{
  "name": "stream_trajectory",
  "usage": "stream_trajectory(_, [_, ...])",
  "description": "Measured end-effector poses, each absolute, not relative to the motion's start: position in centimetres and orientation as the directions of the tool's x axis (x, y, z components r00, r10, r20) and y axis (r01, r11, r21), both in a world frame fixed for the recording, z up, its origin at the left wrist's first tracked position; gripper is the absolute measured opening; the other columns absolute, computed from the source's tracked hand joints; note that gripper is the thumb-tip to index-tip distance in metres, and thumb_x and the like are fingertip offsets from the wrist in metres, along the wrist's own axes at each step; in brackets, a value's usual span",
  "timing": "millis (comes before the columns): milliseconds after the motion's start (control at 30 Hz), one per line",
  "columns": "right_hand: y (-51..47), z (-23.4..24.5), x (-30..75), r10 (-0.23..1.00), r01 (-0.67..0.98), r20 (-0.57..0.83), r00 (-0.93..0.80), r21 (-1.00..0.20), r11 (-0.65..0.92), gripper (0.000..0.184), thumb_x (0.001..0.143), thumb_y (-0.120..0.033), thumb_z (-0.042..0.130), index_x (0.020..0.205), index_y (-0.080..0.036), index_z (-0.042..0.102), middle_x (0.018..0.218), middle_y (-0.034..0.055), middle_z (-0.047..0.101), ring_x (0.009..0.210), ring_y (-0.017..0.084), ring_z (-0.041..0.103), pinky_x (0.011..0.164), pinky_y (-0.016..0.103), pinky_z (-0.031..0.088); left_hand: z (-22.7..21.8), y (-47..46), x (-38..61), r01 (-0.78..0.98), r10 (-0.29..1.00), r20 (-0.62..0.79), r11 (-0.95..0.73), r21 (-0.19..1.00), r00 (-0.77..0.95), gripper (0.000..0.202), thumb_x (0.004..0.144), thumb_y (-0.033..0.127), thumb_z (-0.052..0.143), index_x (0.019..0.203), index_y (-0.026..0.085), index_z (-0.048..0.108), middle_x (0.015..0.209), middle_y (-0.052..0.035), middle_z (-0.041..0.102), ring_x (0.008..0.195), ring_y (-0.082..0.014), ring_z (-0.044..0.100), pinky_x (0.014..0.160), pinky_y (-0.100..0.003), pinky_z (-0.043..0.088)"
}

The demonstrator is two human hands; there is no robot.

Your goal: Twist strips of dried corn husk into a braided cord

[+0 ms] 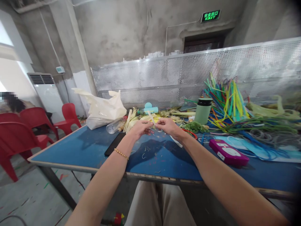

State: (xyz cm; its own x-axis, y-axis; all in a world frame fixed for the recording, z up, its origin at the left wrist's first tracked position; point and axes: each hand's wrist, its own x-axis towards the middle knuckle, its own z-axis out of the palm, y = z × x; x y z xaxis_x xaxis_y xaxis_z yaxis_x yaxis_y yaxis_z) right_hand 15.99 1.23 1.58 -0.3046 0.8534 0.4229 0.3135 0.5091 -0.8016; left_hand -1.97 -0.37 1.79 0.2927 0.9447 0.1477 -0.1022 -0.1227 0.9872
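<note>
My left hand (141, 128) and my right hand (167, 125) meet over the blue table (77, 147), fingers pinched together. Between them they grip a thin pale strip (151, 118) that pokes up and left from the fingers. A gold bead bracelet sits on my left wrist. Just behind the hands lies a pile of pale yellow-green strips (133, 121). A black flat phone-like slab (114, 144) rests by my left forearm.
A white plastic bag (103, 108) and a clear bottle (115, 125) sit at the back left. A green cup (203, 110), bundled coloured strips (225, 100), green cords (261, 125) and a purple case (229, 153) lie right. Red chairs (35, 122) stand left; a perforated metal screen (188, 75) runs behind.
</note>
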Motion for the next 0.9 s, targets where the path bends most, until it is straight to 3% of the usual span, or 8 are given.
stream_trajectory(167, [1.1,2.0,17.1,0.821,0.440,0.341,-0.458,-0.716,0.542,0.022,0.067,-0.036,0.064,0.069,-0.014,0.062,0.060,-0.0010,0.057,0.054,0.010,0.047,0.053,0.024,0.034,1.6,-0.3,-2.5,0.222,0.914,0.179,-0.272,0.936,0.365,0.017,0.068,0.025,0.075,0.072,0.009,0.070,0.063,-0.0043,0.064,0.052,-0.0108,0.058,0.046,-0.021,0.040])
stream_trajectory(300, [0.7,2.5,17.4,0.788,0.515,0.304,-0.535,-0.623,0.589,0.021,0.069,-0.034,0.062,0.071,-0.014,0.064,0.061,-0.0008,0.057,0.056,0.011,0.047,0.054,0.023,0.033,1.3,-0.6,-2.1,0.276,0.891,0.136,-0.275,0.921,0.432,0.018,0.069,0.026,0.075,0.068,0.009,0.070,0.055,-0.0030,0.061,0.046,-0.0078,0.050,0.045,-0.021,0.035])
stream_trajectory(567, [0.1,3.3,17.1,0.756,0.576,0.373,-0.537,-0.493,0.652,0.017,0.079,-0.026,0.050,0.077,-0.014,0.063,0.067,0.0015,0.060,0.060,0.013,0.050,0.059,0.025,0.037,0.8,-0.4,-1.1,-0.009,0.926,0.145,-0.151,0.988,0.350,0.024,0.061,0.025,0.083,0.061,0.008,0.067,0.056,-0.0050,0.062,0.048,-0.0096,0.054,0.050,-0.023,0.040])
stream_trajectory(667, [0.3,3.4,17.1,0.699,0.655,0.607,-0.380,-0.357,0.666,0.019,0.081,-0.023,0.050,0.082,-0.014,0.066,0.084,0.0081,0.068,0.078,0.018,0.058,0.074,0.030,0.042,1.0,-0.3,-1.1,-0.131,0.945,0.146,-0.112,0.985,0.293,0.021,0.061,0.021,0.082,0.064,0.007,0.067,0.059,-0.0058,0.063,0.050,-0.0098,0.055,0.051,-0.023,0.039])
stream_trajectory(767, [0.2,3.6,17.1,0.542,0.784,0.822,-0.176,-0.217,0.582,0.017,0.081,-0.024,0.054,0.081,-0.015,0.068,0.095,0.0127,0.069,0.094,0.024,0.058,0.087,0.036,0.040,1.3,-0.3,-1.2,-0.252,0.970,0.117,-0.061,0.966,0.214,0.020,0.061,0.018,0.082,0.069,0.007,0.068,0.063,-0.0066,0.065,0.053,-0.0099,0.056,0.055,-0.024,0.043])
stream_trajectory(833, [0.0,3.7,16.9,0.524,0.787,0.837,-0.156,-0.215,0.578,0.016,0.081,-0.022,0.054,0.078,-0.015,0.068,0.091,0.0122,0.069,0.090,0.024,0.059,0.085,0.035,0.042,1.4,-0.4,-1.2,-0.307,0.976,0.101,-0.038,0.951,0.191,0.020,0.061,0.016,0.083,0.070,0.007,0.068,0.065,-0.0069,0.066,0.055,-0.0097,0.057,0.057,-0.025,0.044])
stream_trajectory(900, [-0.3,3.5,16.4,0.612,0.729,0.766,-0.195,-0.304,0.613,0.014,0.080,-0.020,0.055,0.076,-0.015,0.068,0.083,0.0097,0.069,0.076,0.019,0.061,0.075,0.031,0.045,1.4,-0.4,-1.3,-0.331,0.975,0.104,-0.034,0.943,0.196,0.020,0.061,0.016,0.083,0.070,0.007,0.068,0.065,-0.0067,0.065,0.055,-0.0094,0.057,0.058,-0.024,0.043])
